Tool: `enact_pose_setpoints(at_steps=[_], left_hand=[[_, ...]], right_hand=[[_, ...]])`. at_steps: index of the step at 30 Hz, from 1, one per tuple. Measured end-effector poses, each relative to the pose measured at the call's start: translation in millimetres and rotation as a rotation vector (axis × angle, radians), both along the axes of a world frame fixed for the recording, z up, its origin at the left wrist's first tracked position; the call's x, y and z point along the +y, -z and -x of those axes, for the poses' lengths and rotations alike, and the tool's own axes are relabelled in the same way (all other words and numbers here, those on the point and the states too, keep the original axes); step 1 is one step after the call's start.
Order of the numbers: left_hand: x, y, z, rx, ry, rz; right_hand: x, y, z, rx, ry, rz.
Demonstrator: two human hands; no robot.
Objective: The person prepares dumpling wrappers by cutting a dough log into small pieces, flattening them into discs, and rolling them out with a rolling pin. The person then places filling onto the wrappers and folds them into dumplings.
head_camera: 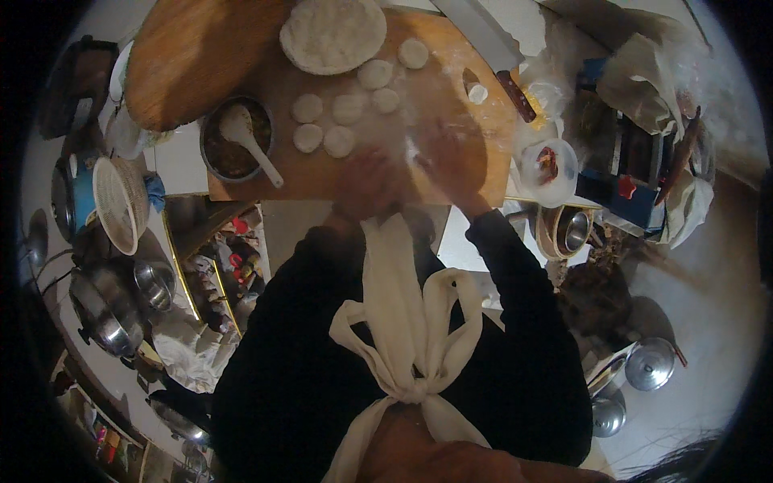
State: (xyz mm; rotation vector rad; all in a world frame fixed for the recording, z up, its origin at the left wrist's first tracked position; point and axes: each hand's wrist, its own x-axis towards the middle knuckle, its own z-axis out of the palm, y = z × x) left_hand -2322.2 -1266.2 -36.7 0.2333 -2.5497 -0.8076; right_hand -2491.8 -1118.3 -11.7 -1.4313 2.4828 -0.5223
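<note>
My left hand (367,181) is low over the near edge of a wooden board (272,192), blurred by haze. Just right of it, my right hand (448,158) reaches over the board, fingers forward. A small white patch (413,148) shows beside its fingers; whether they hold it is unclear. Several flat, pale dough rounds (339,142) lie beyond my left hand. Farther back rests a large, pale, rough-topped disc (333,36), perhaps dough. A small white lump (477,93) sits toward the board's right side.
Left of the rounds, a pot of dark food (226,158) holds a white spoon (253,148). A cleaver (483,36) lies across the board's far right edge. A plastic tub (558,184) stands at right, a white basket (121,205) at left. Haze hangs over the board.
</note>
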Motion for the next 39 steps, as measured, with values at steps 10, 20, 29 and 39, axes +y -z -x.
enact_pose_setpoints(at_steps=[10,20,29,39], left_hand=[[1.3,2.9,-2.6,-0.044,-0.042,0.001],[-0.3,3.0,-5.1,-0.068,-0.058,-0.013],[2.2,-2.7,-2.1,-0.011,-0.037,0.036],[8.9,3.0,2.7,-0.189,0.061,0.053]], right_hand=[[8.1,11.5,40.3,0.151,0.003,0.164],[-15.7,-26.2,31.8,0.024,0.024,-0.085],[-1.1,-13.6,2.7,0.302,-0.152,0.1],[-58.3,1.7,87.7,0.37,0.044,0.157]])
